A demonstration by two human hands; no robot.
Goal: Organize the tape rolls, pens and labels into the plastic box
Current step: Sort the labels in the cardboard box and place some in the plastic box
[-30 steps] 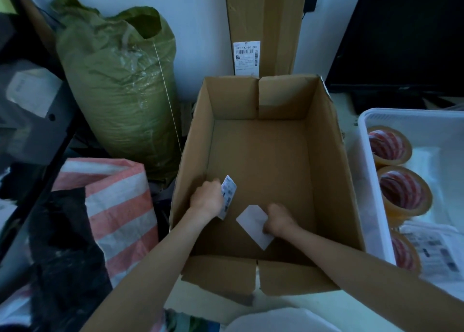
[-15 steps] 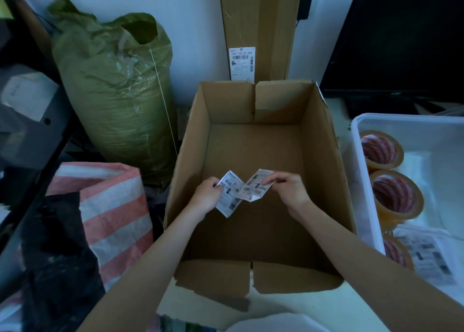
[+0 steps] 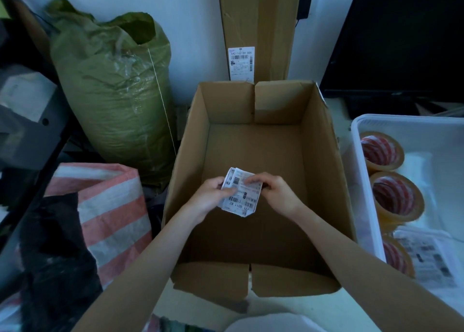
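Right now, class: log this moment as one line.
left hand: holds labels | right hand: holds labels | over carton | three tape rolls in bin

White barcode labels [image 3: 240,193] overlap, held above the cardboard box [image 3: 324,161] floor.

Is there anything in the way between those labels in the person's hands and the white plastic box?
The cardboard box's right wall rises between the labels, held low inside by the left hand and right hand, and the plastic box. They must be lifted over it.
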